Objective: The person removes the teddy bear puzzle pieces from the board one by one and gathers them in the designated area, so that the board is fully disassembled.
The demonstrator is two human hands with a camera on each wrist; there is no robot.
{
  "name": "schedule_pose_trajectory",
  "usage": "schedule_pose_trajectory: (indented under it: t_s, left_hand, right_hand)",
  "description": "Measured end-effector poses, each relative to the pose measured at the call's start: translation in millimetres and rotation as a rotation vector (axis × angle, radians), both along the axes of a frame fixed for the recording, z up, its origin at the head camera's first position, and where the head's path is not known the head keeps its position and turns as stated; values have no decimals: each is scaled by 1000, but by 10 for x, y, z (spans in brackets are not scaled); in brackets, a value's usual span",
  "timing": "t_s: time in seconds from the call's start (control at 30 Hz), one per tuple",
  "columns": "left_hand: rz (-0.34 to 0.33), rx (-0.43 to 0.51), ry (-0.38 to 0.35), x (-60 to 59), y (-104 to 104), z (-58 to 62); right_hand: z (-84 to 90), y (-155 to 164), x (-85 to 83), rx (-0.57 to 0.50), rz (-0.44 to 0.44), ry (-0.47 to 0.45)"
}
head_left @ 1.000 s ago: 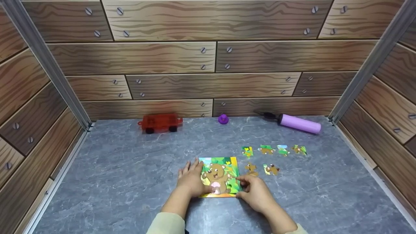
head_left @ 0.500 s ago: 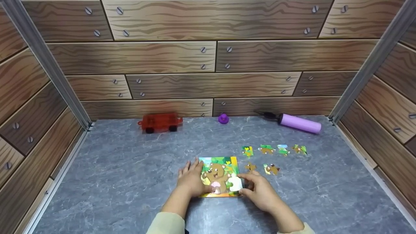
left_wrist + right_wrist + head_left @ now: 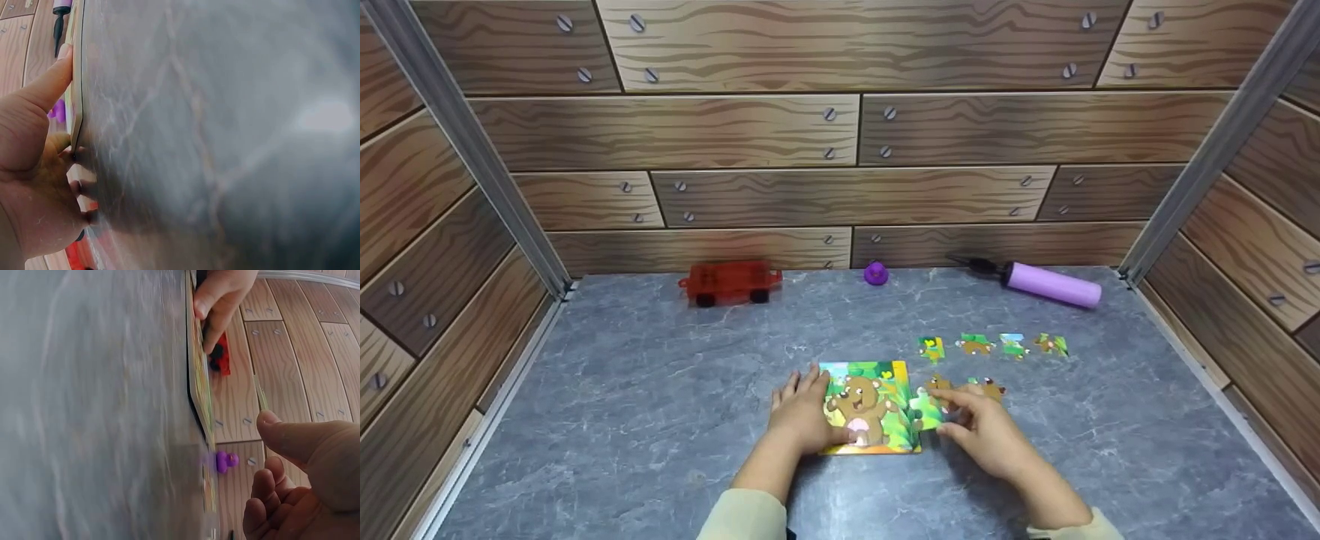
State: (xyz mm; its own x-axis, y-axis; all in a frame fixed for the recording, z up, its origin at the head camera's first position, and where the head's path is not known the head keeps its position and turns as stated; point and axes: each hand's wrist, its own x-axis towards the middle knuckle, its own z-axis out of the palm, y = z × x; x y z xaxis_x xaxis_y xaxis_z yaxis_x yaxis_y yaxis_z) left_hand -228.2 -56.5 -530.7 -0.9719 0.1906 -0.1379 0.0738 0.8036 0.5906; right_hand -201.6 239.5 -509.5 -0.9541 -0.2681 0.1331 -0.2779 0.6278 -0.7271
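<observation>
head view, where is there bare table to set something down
Bare: left of the left hand, in front of the red cart; between the purple duck and bear puzzle; right of the right hand, nearer than the loose pieces. Crowded: just right of the puzzle, around the held piece.

Nothing legible here
We read no labels, brands or numbers in any view; we make out no signs either.

Your support surface is a grey marbled tabletop (image 3: 660,420). On it, find a bear puzzle board (image 3: 859,405); to its right, two rows of loose puzzle pieces (image 3: 976,346); at the rear, a red wagon (image 3: 730,283), purple duck (image 3: 876,274) and lilac pump (image 3: 1051,285).
</observation>
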Motion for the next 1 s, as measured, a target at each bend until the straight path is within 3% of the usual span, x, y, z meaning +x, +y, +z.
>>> schedule_pose_trajectory:
  t_s: [0.8,1.0]
  left_hand:
    - [8,-4,-7,8,-16,9]
    - [2,-2,-16,-2,-1,6]
  right_hand:
    - [22,736,-64,69,-192,4]
    - [24,901,-142,106,-208,-46]
